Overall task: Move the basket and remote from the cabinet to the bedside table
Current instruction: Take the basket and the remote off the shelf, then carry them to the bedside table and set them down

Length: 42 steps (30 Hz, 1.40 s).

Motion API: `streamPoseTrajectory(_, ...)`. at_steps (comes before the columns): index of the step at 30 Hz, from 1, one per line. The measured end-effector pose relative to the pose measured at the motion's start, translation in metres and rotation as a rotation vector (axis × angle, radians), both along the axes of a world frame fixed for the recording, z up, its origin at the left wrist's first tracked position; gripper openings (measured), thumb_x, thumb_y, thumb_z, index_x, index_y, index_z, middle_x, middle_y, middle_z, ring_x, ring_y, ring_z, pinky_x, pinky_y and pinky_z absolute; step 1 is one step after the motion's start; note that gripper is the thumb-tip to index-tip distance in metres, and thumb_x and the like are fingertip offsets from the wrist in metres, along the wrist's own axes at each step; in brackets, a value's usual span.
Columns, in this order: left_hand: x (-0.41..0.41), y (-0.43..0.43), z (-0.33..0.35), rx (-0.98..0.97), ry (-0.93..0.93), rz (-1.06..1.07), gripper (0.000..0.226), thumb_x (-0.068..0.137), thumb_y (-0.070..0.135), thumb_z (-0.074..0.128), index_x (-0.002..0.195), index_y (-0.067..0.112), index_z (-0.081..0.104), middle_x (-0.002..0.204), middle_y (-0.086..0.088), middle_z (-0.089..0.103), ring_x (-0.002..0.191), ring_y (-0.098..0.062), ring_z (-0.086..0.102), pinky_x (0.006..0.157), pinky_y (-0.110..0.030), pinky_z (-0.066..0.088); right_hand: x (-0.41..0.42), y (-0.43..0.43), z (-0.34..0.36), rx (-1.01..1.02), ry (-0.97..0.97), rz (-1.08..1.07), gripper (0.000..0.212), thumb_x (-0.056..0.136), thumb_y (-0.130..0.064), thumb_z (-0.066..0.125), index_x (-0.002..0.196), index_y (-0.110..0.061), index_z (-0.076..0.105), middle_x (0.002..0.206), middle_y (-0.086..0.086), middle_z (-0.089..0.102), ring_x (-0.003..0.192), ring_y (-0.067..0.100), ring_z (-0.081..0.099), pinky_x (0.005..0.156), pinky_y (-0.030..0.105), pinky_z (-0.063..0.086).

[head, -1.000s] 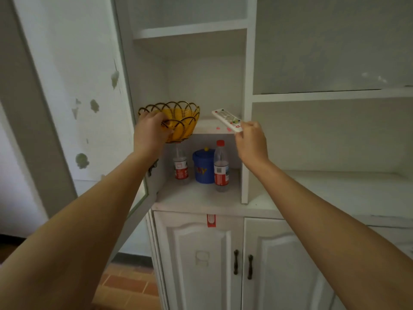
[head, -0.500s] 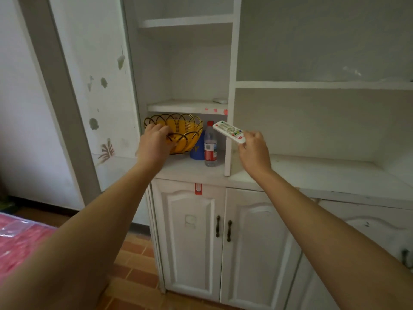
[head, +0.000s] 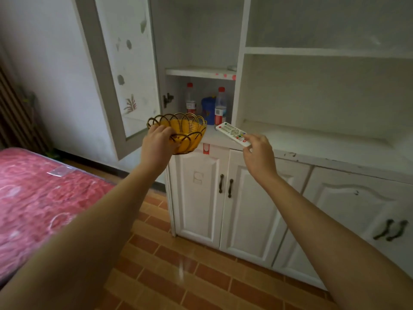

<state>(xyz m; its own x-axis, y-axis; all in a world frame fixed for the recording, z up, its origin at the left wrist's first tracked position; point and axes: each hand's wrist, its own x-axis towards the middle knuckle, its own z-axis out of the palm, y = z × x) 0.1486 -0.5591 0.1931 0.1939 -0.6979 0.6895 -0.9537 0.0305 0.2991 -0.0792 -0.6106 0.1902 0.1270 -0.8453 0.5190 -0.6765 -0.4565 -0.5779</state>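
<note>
While my left hand grips the looped rim of the round yellow basket, my right hand pinches the slim white remote. Both midair before cabinet, remote at 3 o'clock.

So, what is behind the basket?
Behind the basket, in the cabinet, stand the left bottle, a blue tub and the right bottle. The basket hides the left bottle's base.

drawn out of the white wooden cabinet and lowered to counter height: yellow woven basket with dark wire-loop rim in the left hand, white button-covered remote in the right hand. newly in view, left of the basket grip: red patterned bed.
</note>
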Motion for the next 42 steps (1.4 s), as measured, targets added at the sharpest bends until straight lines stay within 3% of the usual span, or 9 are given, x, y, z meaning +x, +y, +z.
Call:
streamPoseTrajectory(7, 0.022, 0.058, -0.01, 0.001, 0.014, 0.091, 0.027, 0.079, 0.012, 0.065, 0.102, -0.001, 0.063, 0.1, -0.019, 0.064, 0.101, -0.036, 0.049, 0.081, -0.041, 0.041, 0.022, 0.033, -0.015, 0.029, -0.043, 0.086, 0.039, 0.088, 0.002, 0.044, 0.125, -0.008, 0.051, 0.132, 0.015, 0.048, 0.112, 0.026, 0.052, 0.086, 0.02, 0.037)
streamPoseTrajectory(12, 0.045, 0.1, -0.015, 0.005, 0.012, 0.175, 0.027, 0.078, 0.012, 0.066, 0.102, 0.0, 0.063, 0.101, -0.019, 0.063, 0.1, -0.036, 0.049, 0.08, -0.043, 0.041, 0.052, 0.058, -0.019, 0.046, -0.078, 0.132, 0.038, 0.088, 0.001, 0.046, 0.124, -0.008, 0.051, 0.13, 0.015, 0.047, 0.108, 0.028, 0.055, 0.088, 0.029, 0.045)
streamPoseTrajectory(16, 0.065, 0.137, -0.021, -0.019, 0.021, 0.248, 0.026, 0.074, 0.009, 0.068, 0.097, -0.001, 0.064, 0.096, -0.021, 0.065, 0.096, -0.038, 0.05, 0.076, -0.044, 0.043, 0.078, 0.081, -0.021, 0.046, -0.11, 0.192, 0.034, 0.088, 0.001, 0.046, 0.121, -0.007, 0.052, 0.129, 0.016, 0.048, 0.109, 0.028, 0.054, 0.083, 0.024, 0.043)
streamPoseTrajectory(23, 0.111, 0.224, -0.04, -0.019, 0.076, 0.462, 0.028, 0.071, 0.009, 0.07, 0.096, -0.001, 0.063, 0.096, -0.019, 0.064, 0.098, -0.036, 0.05, 0.081, -0.043, 0.04, 0.148, 0.124, -0.036, 0.077, -0.11, 0.412, 0.028, 0.086, 0.001, 0.047, 0.111, -0.006, 0.056, 0.122, 0.017, 0.052, 0.103, 0.028, 0.055, 0.077, 0.024, 0.043)
streamPoseTrajectory(28, 0.139, 0.301, -0.053, 0.017, 0.089, 0.649, 0.027, 0.067, 0.007, 0.072, 0.091, -0.002, 0.063, 0.093, -0.022, 0.064, 0.097, -0.039, 0.051, 0.077, -0.047, 0.043, 0.207, 0.168, -0.049, 0.102, -0.105, 0.592, 0.024, 0.084, 0.001, 0.049, 0.105, -0.006, 0.057, 0.118, 0.018, 0.054, 0.104, 0.03, 0.055, 0.087, 0.038, 0.047)
streamPoseTrajectory(33, 0.154, 0.377, -0.066, 0.021, 0.089, 0.833, 0.028, 0.066, 0.007, 0.074, 0.091, -0.001, 0.063, 0.092, -0.02, 0.065, 0.095, -0.039, 0.052, 0.077, -0.046, 0.043, 0.256, 0.216, -0.06, 0.115, -0.098, 0.776, 0.021, 0.083, 0.0, 0.051, 0.103, -0.006, 0.056, 0.114, 0.02, 0.056, 0.102, 0.032, 0.056, 0.085, 0.03, 0.045)
streamPoseTrajectory(35, 0.156, 0.405, -0.07, 0.015, 0.104, 0.899, 0.029, 0.068, 0.007, 0.074, 0.093, -0.002, 0.063, 0.094, -0.02, 0.065, 0.097, -0.039, 0.051, 0.079, -0.046, 0.043, 0.272, 0.236, -0.063, 0.118, -0.085, 0.839, 0.02, 0.084, 0.001, 0.053, 0.102, -0.005, 0.056, 0.115, 0.02, 0.056, 0.103, 0.031, 0.056, 0.075, 0.015, 0.036)
streamPoseTrajectory(37, 0.155, 0.431, -0.074, 0.008, 0.094, 0.955, 0.029, 0.068, 0.007, 0.074, 0.093, -0.002, 0.063, 0.094, -0.021, 0.064, 0.096, -0.039, 0.051, 0.08, -0.046, 0.043, 0.287, 0.257, -0.068, 0.126, -0.089, 0.921, 0.02, 0.084, 0.003, 0.053, 0.103, -0.002, 0.055, 0.116, 0.021, 0.056, 0.104, 0.032, 0.056, 0.066, 0.008, 0.03)
streamPoseTrajectory(42, 0.143, 0.492, -0.084, 0.007, 0.076, 1.078, 0.026, 0.068, 0.004, 0.074, 0.091, -0.003, 0.062, 0.09, -0.021, 0.064, 0.093, -0.039, 0.053, 0.079, -0.046, 0.044, 0.318, 0.313, -0.086, 0.113, -0.105, 1.119, 0.018, 0.084, 0.002, 0.055, 0.101, -0.002, 0.055, 0.113, 0.021, 0.058, 0.102, 0.032, 0.056, 0.064, 0.013, 0.034)
